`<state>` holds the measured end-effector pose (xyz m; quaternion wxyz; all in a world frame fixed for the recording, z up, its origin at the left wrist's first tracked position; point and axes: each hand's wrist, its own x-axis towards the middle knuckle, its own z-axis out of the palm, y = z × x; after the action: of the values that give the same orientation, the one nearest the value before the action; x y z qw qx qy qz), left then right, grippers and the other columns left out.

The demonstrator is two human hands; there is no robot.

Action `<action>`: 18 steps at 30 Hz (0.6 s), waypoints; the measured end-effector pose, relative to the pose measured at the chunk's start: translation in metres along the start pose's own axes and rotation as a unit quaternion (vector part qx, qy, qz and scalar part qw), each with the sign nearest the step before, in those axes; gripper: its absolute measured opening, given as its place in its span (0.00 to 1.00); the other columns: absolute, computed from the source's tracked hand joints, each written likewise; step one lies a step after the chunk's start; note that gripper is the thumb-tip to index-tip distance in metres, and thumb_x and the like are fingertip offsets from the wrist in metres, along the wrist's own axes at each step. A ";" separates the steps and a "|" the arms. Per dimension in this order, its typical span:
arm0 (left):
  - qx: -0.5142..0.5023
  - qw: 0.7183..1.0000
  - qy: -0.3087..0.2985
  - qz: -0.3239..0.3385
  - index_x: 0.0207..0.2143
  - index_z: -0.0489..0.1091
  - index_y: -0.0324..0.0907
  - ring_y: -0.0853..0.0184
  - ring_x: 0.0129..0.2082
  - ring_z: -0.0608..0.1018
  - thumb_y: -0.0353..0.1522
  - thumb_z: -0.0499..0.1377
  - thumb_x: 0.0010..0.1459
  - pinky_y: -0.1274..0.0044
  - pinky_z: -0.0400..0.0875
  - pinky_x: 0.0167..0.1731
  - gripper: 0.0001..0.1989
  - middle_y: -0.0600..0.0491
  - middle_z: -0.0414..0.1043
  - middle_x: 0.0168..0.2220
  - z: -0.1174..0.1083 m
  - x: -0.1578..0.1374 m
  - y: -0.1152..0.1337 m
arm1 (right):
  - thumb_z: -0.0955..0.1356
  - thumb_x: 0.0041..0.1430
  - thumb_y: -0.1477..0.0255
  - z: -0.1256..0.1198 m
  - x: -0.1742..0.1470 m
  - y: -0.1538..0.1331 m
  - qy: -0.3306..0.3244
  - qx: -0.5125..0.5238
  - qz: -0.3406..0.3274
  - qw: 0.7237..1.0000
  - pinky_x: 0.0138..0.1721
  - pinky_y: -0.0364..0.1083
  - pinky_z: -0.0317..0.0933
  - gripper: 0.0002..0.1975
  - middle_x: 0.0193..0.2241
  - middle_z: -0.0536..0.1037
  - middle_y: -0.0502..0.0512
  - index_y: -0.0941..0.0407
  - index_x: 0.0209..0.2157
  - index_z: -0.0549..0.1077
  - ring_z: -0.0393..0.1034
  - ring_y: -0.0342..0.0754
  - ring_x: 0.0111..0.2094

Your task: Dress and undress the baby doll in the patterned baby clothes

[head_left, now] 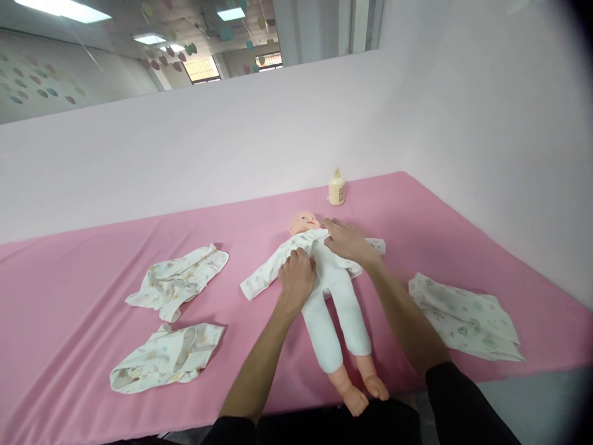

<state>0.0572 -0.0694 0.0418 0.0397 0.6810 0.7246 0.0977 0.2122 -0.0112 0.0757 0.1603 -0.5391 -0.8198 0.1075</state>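
A baby doll (336,290) with a white cloth body lies on its back, its bare feet toward me. It wears a white patterned baby shirt (266,275), whose long sleeves spread out to both sides. My left hand (297,276) is closed on the shirt's front edge over the doll's chest. Near the doll's neck, my right hand (346,240) has bent fingers at the other side of the shirt; its fingertips are partly hidden, and the cloth there seems pinched. The doll's head (303,220) is turned slightly to the right.
A pink sheet (259,222) covers the table. Two patterned baby garments (183,278) (169,358) lie at the left. Folded patterned baby pants or cloth (467,318) lie at the right. A cream pump bottle (336,188) stands near the back wall (208,154).
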 end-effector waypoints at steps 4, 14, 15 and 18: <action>0.058 0.998 0.013 0.005 0.43 0.67 0.36 0.56 0.41 0.79 0.27 0.46 0.63 0.71 0.66 0.34 0.11 0.43 0.73 0.41 0.002 -0.002 -0.002 | 0.58 0.62 0.78 0.003 0.001 0.002 0.008 -0.037 0.008 0.999 0.35 0.48 0.55 0.17 0.46 0.74 0.60 0.57 0.51 0.67 0.70 0.54 0.40; 0.085 0.996 0.029 -0.025 0.42 0.68 0.38 0.53 0.38 0.80 0.27 0.45 0.63 0.70 0.62 0.33 0.12 0.46 0.77 0.37 -0.016 -0.011 -0.019 | 0.57 0.60 0.82 -0.002 0.000 0.008 0.004 -0.113 0.073 0.991 0.33 0.47 0.52 0.12 0.42 0.73 0.62 0.58 0.41 0.68 0.69 0.53 0.40; 0.077 0.996 0.031 -0.030 0.42 0.68 0.38 0.53 0.38 0.80 0.27 0.46 0.63 0.70 0.62 0.33 0.13 0.46 0.77 0.38 -0.019 -0.012 -0.019 | 0.57 0.60 0.81 -0.003 0.000 0.011 0.005 -0.112 0.083 0.990 0.32 0.47 0.52 0.11 0.42 0.73 0.62 0.58 0.39 0.67 0.69 0.52 0.40; 0.043 0.998 0.045 -0.032 0.45 0.69 0.38 0.55 0.39 0.79 0.27 0.46 0.64 0.71 0.61 0.33 0.14 0.46 0.77 0.40 -0.024 -0.015 -0.017 | 0.58 0.60 0.79 -0.009 -0.003 0.016 0.002 -0.083 0.102 0.991 0.31 0.46 0.50 0.07 0.39 0.73 0.59 0.57 0.32 0.65 0.67 0.50 0.36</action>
<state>0.0373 -0.0877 0.0608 -0.0190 0.6533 0.7508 0.0960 0.2303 -0.0077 0.0780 0.1046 -0.6316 -0.7663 0.0540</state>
